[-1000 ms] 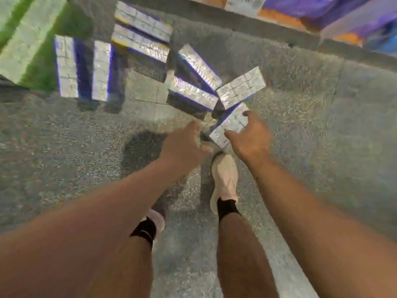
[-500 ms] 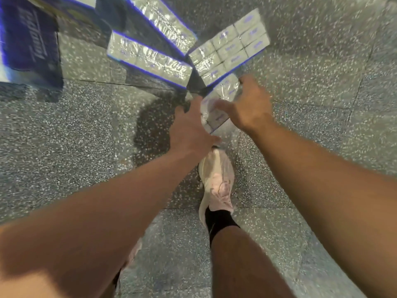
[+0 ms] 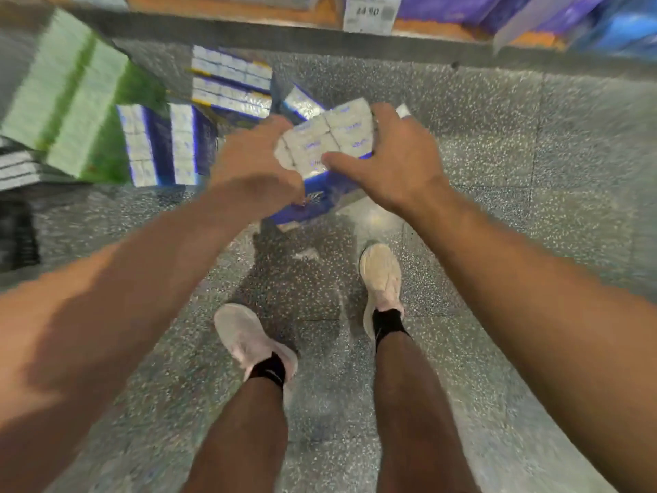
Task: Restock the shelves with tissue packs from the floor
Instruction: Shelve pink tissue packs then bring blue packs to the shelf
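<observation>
Both hands grip one tissue pack, held up clear of the floor. Left hand is curled round the pack's left end; right hand clasps its right end, thumb across the top face. Pack is white on top, blue on the side. Beyond the pack, more packs lie on the floor, just below the shelf edge. Green bundle lies left of those. View blurred.
</observation>
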{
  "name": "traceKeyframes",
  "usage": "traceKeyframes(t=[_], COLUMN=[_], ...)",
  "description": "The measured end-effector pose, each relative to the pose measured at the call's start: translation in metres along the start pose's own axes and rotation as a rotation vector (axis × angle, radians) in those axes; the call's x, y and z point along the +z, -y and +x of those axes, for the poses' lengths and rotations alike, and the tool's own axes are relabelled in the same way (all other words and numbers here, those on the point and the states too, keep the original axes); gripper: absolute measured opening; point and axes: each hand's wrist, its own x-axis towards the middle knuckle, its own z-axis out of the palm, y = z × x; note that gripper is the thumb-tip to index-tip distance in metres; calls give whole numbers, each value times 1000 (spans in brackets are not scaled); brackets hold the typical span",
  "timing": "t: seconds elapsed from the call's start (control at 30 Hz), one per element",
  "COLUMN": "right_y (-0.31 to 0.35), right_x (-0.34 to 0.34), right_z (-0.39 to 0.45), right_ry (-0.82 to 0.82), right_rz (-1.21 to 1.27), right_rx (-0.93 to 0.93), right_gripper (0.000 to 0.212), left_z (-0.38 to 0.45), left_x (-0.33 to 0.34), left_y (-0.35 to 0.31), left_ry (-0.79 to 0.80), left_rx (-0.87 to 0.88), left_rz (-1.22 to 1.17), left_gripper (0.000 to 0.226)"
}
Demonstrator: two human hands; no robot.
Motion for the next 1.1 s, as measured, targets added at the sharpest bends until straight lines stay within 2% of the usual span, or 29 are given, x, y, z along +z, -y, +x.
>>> traceKeyframes(t=[0.07, 0.13, 0.27, 0.33, 0.43, 0.57, 0.73, 0.87, 0.93, 1.1], right_y=[60, 119, 226, 268, 329, 397, 460, 484, 481, 442], right_x=[-46, -86, -163, -200, -252, -301, -327, -312, -302, -274], right_z=[-23, -53, -121, -154, -209, -288, -406, -532, -604, -782], right_ry=[-60, -102, -38, -44, -61, -94, -52, 85, 151, 388], right_rz=[35, 103, 41, -16, -48, 67, 162, 182, 178, 224], right_rx=[-102, -247, -544, -661, -840, -1139, -1488, -1777, -1902, -2168], right_gripper=[94, 95, 94, 92, 87, 83, 76, 75, 75, 74], left_z=[-38, -83, -184, -242, -343, -484, -663, -802, -868, -1020], left_x=[-75, -142, -264, -318, -388, -437, -403, -333, -291, -180], left_y=[-15, -25, -37, -43, -51, -64, -56, -56, -64, -81], left_ry=[-31, -41, -112, -190, -323, -556, -1048, -1425, -1586, -1873], left_rx=[4, 1, -34, -16, -7, -3, -213, -470, -619, -886], left_rz=[-88, -136, -219, -214, -207, -214, -283, -289, -262, -239], left_gripper=[72, 76, 69, 75, 67, 76, 91, 64, 60, 62])
